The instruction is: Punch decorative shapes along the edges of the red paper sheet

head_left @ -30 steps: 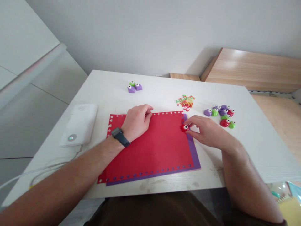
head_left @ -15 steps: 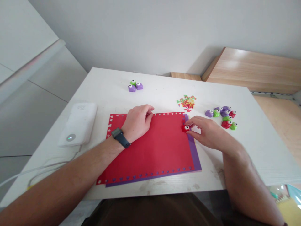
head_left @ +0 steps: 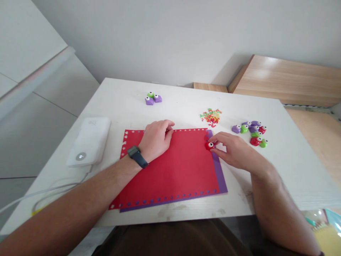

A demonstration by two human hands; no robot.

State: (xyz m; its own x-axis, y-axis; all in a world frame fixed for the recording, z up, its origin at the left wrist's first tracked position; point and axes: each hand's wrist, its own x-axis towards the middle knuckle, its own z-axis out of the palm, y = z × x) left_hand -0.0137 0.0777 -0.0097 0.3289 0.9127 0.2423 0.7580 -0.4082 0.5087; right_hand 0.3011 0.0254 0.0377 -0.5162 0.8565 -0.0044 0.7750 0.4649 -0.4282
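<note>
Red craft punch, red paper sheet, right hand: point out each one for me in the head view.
Red craft punch [head_left: 209, 145]: head view, on its body.
Red paper sheet [head_left: 181, 167]: head view, on its bare middle.
Right hand [head_left: 234, 151]: head view, on the back of the hand.

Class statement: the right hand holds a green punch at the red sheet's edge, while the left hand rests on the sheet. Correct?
No: the head view shows the right hand holding a red punch, not green; the rest stands.

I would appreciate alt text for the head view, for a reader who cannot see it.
A right hand pinches a red craft punch on the edge of a red paper sheet over a purple sheet, while the left hand rests on the red sheet. Paper bits and more punches lie on the white table.
</note>
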